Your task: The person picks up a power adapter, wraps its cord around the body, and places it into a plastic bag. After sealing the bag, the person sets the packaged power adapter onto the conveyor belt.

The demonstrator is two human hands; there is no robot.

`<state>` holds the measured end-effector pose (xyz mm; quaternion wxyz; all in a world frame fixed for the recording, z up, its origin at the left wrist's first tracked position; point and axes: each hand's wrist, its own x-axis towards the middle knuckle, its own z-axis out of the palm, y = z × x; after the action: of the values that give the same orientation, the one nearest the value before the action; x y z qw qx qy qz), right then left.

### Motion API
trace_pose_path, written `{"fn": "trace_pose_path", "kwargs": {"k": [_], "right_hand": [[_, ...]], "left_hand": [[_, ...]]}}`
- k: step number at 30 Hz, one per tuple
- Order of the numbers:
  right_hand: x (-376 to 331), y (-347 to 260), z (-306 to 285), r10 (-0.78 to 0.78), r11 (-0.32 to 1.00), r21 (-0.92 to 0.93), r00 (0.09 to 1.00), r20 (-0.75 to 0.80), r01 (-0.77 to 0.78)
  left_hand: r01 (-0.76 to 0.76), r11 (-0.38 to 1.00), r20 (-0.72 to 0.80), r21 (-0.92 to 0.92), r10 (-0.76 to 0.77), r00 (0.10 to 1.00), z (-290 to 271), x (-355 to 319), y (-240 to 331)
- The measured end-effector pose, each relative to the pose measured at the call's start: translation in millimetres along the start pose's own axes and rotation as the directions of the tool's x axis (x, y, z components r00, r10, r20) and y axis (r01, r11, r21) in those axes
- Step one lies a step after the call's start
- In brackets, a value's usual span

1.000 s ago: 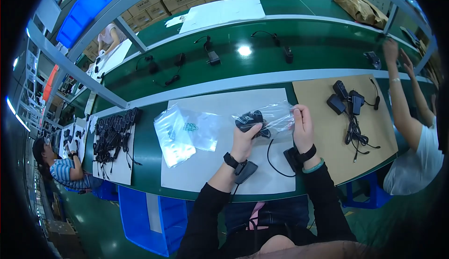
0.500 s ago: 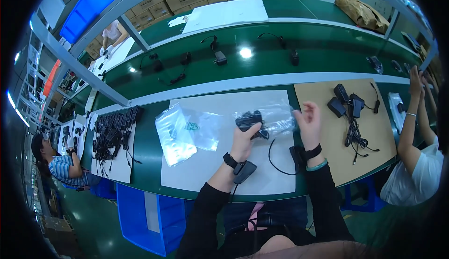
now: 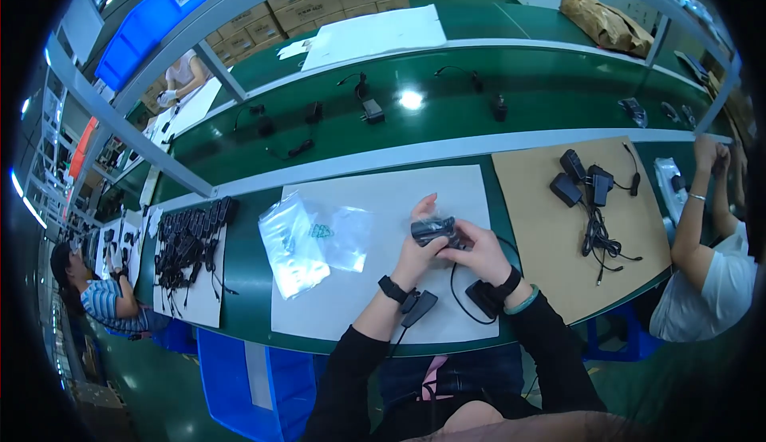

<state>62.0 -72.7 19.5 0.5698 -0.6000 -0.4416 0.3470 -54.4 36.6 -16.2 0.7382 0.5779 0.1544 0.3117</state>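
Over the white sheet [image 3: 375,310], both my hands are closed around a black power adapter [image 3: 433,229] wrapped in a clear plastic bag. My left hand [image 3: 418,257] grips it from the left, thumb across the front and a finger raised behind. My right hand [image 3: 483,255] presses on its right end with thumb and fingers. The bag's loose end is mostly hidden by my hands. Left of them lie clear plastic bags [image 3: 294,258], partly overlapping, with a green print on one.
Black adapters [image 3: 187,234] with cords are piled at left. Several more adapters [image 3: 568,189] lie on brown cardboard [image 3: 542,266] at right. A metal rail [image 3: 351,153] crosses behind the sheet. Co-workers sit on both sides. A blue bin [image 3: 231,386] is below the table.
My right hand has moved left and in, from beside the bag's loose end onto the bagged adapter. The bag, stretched out rightward before, is now gathered around the adapter. The whole view shifted slightly.
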Motion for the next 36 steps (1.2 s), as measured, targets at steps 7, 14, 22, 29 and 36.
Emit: {"fn": "trace_pose_path", "kwargs": {"k": [7,14,22,29,36], "right_hand": [[40.4,-5.8,-9.2,0.000,0.982,0.189,0.988,0.156,-0.030],[239.7,43.1,-101.3,0.129,0.947,-0.269,0.974,-0.186,-0.177],[268.8,30.4,-129.8,0.095,0.338,-0.891,0.953,-0.289,-0.304],[248.9,26.5,-172.4,0.160,0.248,-0.749,0.789,-0.594,-0.614],[227.5,17.4,-236.0,-0.235,0.635,-0.673,0.736,-0.636,-0.379]], "left_hand": [[-0.115,0.989,-0.119,0.095,0.126,0.985,-11.4,10.4,8.4],[0.011,0.991,-0.361,-0.130,-0.058,0.931,-11.3,13.7,3.7],[0.086,0.985,-0.331,-0.153,-0.133,0.934,-12.3,7.8,7.5],[0.079,0.985,-0.356,-0.155,-0.130,0.925,-16.3,7.8,12.4],[0.037,0.991,-0.332,-0.130,-0.078,0.940,-18.1,13.1,7.8]]}}
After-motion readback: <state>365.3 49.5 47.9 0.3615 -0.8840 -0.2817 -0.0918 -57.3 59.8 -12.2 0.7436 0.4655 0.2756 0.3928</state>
